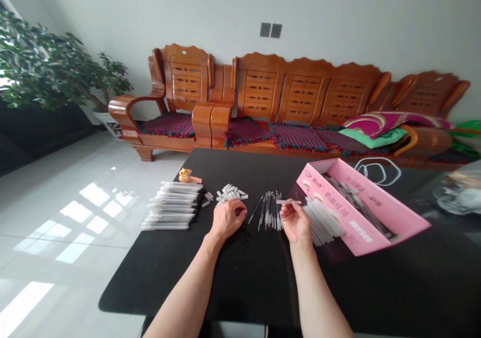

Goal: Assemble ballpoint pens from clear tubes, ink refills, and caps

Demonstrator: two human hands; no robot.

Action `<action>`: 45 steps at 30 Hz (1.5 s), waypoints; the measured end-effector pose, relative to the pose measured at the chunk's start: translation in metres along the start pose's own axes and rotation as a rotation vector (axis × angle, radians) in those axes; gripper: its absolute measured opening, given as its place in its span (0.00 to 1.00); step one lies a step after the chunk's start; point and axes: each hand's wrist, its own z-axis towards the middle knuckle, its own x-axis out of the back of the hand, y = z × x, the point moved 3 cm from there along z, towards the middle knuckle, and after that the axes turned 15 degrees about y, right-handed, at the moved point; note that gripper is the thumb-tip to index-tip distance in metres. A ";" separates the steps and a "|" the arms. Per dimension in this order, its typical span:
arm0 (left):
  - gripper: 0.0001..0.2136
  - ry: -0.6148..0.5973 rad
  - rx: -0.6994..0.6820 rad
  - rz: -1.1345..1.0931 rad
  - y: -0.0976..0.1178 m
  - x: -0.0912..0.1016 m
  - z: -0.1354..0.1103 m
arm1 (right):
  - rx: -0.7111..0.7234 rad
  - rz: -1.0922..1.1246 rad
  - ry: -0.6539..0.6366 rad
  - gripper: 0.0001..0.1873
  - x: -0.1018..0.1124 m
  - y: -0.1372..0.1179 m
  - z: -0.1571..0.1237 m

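My right hand [296,222] pinches a whitish pen barrel [288,202], held level above the table. My left hand [227,219] is closed, thumb and fingertips together; whatever they hold is too small to make out. Beside and below it are small black pen parts [246,236]. Just beyond that hand lies a heap of small white pen parts [232,193]. Between my hands is a spread of dark-and-clear pen refills [270,210]. Right of my right hand, translucent pen barrels [322,223] lie side by side. A stack of white pens with black ends [173,206] is at the left.
A pink box [351,228] holding dark grey sticks stands on the black table [240,278]. A small yellow-orange figurine [185,175] sits behind the pens. White cord handles [379,170] and a clear plastic bag [460,190] are at right. A wooden sofa [259,90] stands behind.
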 end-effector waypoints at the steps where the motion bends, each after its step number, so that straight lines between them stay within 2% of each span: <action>1: 0.05 -0.052 -0.032 0.013 0.002 0.000 -0.001 | 0.005 -0.002 -0.003 0.04 0.000 0.000 0.000; 4: 0.04 -0.155 -0.095 0.067 0.006 -0.001 -0.004 | 0.015 -0.007 -0.008 0.04 0.001 0.001 0.001; 7: 0.04 -0.200 -0.103 0.140 0.005 -0.006 -0.006 | 0.019 -0.019 -0.015 0.04 0.002 0.001 0.002; 13: 0.04 -0.162 -0.076 0.143 0.004 -0.014 -0.006 | 0.035 -0.047 -0.029 0.04 0.003 0.003 0.003; 15: 0.06 -0.101 -0.018 0.059 0.003 -0.013 -0.004 | 0.040 -0.067 -0.042 0.04 0.002 0.005 0.002; 18: 0.09 -0.046 0.184 -0.218 -0.001 -0.016 -0.002 | 0.057 -0.120 -0.078 0.05 -0.002 0.008 -0.002; 22: 0.13 -0.079 0.469 -0.754 -0.004 -0.026 -0.002 | 0.055 -0.205 -0.120 0.08 -0.010 0.013 -0.009; 25: 0.16 -0.101 0.589 -0.972 -0.002 -0.029 -0.003 | 0.048 -0.260 -0.140 0.09 -0.015 0.016 -0.014; 33: 0.19 -0.122 0.728 -1.102 -0.003 -0.026 -0.004 | 0.053 -0.289 -0.151 0.11 -0.017 0.017 -0.017; 45: 0.18 -0.143 0.711 -1.070 0.002 -0.027 -0.005 | 0.068 -0.337 -0.152 0.12 -0.019 0.019 -0.018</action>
